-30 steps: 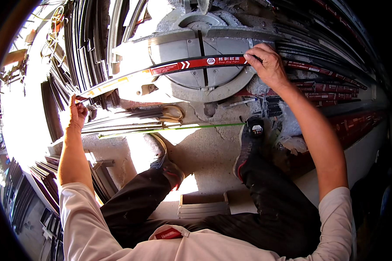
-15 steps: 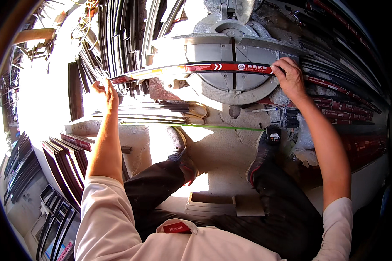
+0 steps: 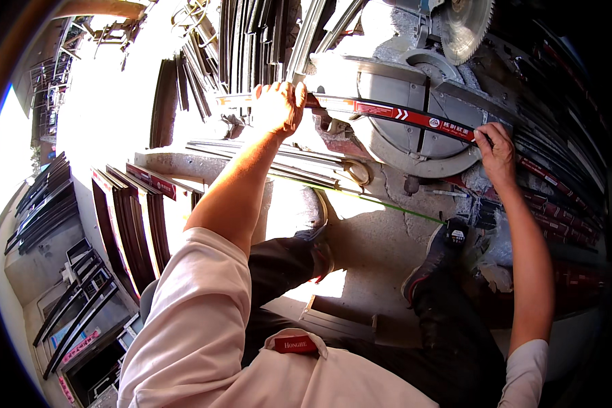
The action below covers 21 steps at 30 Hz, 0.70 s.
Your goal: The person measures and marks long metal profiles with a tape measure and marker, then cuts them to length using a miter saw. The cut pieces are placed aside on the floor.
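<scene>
A long, dark metal profile strip with red printed film (image 3: 415, 118) lies across the grey round bed of a mitre saw (image 3: 387, 139). My left hand (image 3: 280, 109) is closed over the strip left of the saw, in bright sun. On the right, my right hand (image 3: 498, 153) pinches it between thumb and fingers, and the strip appears to run on past that hand. The toothed saw blade (image 3: 468, 28) stands raised above the bed at the back, apart from the strip.
A tape measure (image 3: 455, 232) by my right shoe has its green-yellow tape drawn out leftward over the floor. Dark profiles (image 3: 251, 41) are stacked behind; red-wrapped ones (image 3: 557, 183) lie right. Boards (image 3: 132, 211) lean at left, and a small box (image 3: 340, 316) sits between my legs.
My left hand has moved rightward along the strip, closer to my right hand. My right hand keeps its hold. The view has turned, so the saw sits farther right and its blade shows more.
</scene>
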Motion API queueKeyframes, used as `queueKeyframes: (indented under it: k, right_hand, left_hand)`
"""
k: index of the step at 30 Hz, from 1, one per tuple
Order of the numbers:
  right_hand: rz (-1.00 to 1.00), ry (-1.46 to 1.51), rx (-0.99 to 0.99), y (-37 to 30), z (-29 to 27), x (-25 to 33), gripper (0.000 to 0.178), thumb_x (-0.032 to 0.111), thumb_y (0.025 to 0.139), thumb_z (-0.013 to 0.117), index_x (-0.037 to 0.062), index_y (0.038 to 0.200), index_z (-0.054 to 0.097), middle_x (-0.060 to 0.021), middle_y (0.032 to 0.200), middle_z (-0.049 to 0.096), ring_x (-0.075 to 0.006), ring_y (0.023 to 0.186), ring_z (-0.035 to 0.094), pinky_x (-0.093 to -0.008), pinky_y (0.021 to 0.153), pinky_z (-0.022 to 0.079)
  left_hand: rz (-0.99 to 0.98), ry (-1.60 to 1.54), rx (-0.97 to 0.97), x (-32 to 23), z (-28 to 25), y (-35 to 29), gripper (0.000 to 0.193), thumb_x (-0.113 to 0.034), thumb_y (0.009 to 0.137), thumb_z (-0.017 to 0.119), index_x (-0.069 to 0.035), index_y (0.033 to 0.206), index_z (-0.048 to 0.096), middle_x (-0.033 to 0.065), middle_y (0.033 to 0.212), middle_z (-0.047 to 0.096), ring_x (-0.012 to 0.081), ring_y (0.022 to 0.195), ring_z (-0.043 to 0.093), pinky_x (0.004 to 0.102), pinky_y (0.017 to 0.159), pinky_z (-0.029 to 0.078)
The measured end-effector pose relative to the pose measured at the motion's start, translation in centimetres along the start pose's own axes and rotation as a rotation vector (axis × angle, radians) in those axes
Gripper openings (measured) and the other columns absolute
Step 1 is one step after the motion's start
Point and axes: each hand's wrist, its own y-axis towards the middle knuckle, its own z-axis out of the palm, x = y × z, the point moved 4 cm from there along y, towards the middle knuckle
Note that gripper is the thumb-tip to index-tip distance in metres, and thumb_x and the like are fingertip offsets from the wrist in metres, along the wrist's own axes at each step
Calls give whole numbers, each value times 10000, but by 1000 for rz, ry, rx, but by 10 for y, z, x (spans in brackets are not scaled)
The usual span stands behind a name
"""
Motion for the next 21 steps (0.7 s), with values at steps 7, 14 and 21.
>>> queueKeyframes:
  k: [7,14,21]
  right_hand:
    - [21,-11,11,-1,-5,1,111,121,971,708,13,975,682,-127,960,663,-334,927,647,-404,846,505]
    - [12,-20,-2,-1,-3,3,97,120,971,712,26,971,691,-116,954,669,-325,925,651,-406,842,506]
    - [16,-10,-10,0,5,11,106,133,968,722,31,978,696,-124,954,666,-334,924,652,-417,831,513]
  left_hand:
    - [48,-86,367,13,-1,24,607,-531,1096,297,-122,1080,745,197,1010,756,388,1003,714,500,953,519]
    - [296,107,102,24,29,22,313,-304,1095,396,-89,955,574,126,793,717,378,778,716,518,754,554]
    - [310,65,-62,43,39,22,330,-312,1072,438,-106,879,606,99,701,685,346,714,689,487,735,514]
